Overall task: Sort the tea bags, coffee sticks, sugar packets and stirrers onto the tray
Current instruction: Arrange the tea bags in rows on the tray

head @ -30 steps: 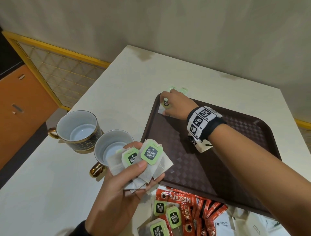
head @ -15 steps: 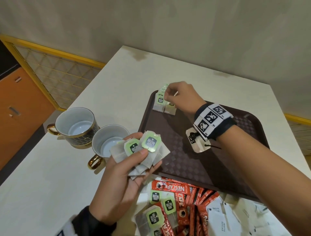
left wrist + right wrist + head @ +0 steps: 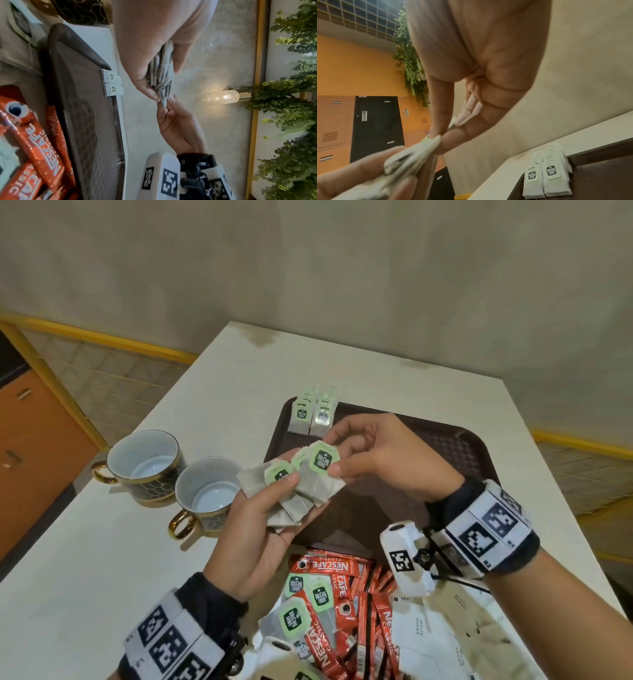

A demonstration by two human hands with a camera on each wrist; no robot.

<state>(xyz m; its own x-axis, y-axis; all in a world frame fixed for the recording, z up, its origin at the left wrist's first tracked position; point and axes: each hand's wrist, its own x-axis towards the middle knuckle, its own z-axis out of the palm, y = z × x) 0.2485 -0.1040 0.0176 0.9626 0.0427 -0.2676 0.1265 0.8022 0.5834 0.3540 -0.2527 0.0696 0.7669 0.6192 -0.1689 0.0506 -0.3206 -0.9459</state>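
Left hand (image 3: 253, 537) sits at the near-left corner of the tray (image 3: 455, 446), fingers curled round a fan of tea bags (image 3: 294, 491), thumb pressed on top. Right hand (image 3: 383, 460) is over the tray, thumb and forefinger pinching the top tea bag (image 3: 323, 458) of that fan by its green tag; I think it's a single bag, edges overlap. Two rows of tea bags (image 3: 311, 414) stand at the tray's far-left corner. Coffee sticks (image 3: 346, 604), loose bags and sugar packets (image 3: 442, 631) lie off the tray's near edge. Two cups (image 3: 171, 477) left of tray.
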